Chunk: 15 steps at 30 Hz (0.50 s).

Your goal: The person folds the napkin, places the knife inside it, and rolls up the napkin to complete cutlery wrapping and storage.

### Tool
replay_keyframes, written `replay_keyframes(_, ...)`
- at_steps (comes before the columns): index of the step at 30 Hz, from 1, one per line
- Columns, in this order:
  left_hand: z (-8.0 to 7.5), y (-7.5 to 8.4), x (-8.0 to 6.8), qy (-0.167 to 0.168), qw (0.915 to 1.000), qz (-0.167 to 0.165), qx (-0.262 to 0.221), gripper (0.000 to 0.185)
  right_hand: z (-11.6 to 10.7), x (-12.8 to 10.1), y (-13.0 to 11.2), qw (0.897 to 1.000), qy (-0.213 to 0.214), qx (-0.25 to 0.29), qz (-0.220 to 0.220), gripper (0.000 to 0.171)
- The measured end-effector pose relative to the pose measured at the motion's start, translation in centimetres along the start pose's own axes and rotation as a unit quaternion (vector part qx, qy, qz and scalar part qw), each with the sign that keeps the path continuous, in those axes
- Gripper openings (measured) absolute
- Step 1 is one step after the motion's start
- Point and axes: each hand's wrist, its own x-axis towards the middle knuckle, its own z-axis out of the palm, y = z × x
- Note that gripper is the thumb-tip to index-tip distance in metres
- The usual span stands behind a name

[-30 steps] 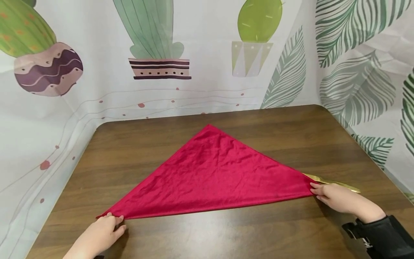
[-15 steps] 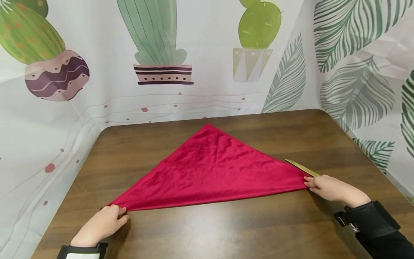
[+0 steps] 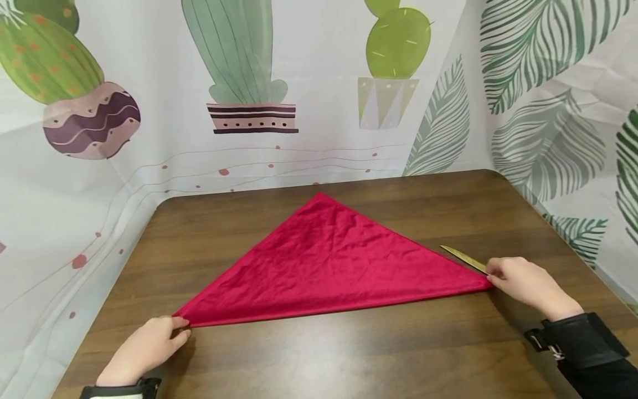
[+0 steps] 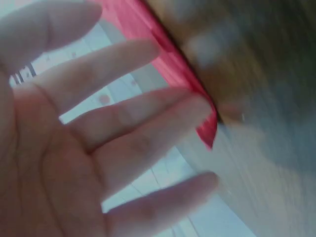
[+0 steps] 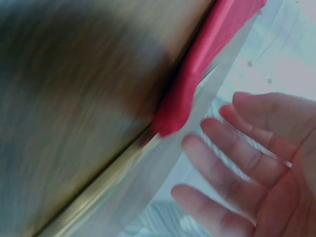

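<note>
My left hand (image 3: 144,350) and right hand (image 3: 528,285), fingers loose, touch the two far-apart corners of the red cloth (image 3: 329,266) lying flat on the table (image 3: 379,354), so I think folding comes next.

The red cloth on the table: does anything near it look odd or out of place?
Yes. A thin gold strip pokes out by the red cloth near the right hand; what it is cannot be told.
</note>
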Motion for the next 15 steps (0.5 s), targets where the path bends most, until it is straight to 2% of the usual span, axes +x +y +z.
replay_keyframes(3,-0.5,-1.2,0.2,0.027,0.9993,-0.011,-0.023,0.012,-0.3,-0.5,0.9,0.999,-0.009,-0.020,0.038,0.007)
replay_keyframes(7,-1.1,-2.8,1.1,0.034,0.9977,-0.043,-0.039,0.009,-0.2,-1.4,2.1,0.997,-0.036,-0.019,0.070,0.012)
replay_keyframes(11,-1.6,-3.7,2.1,0.016,0.9970,-0.066,-0.036,0.009,0.3,-2.1,3.2,0.995,-0.055,-0.009,0.077,0.020)
replay_keyframes(15,-1.7,-4.1,2.5,-0.018,0.9967,-0.060,-0.052,0.013,0.7,-2.1,3.8,0.996,-0.053,-0.011,0.070,0.021)
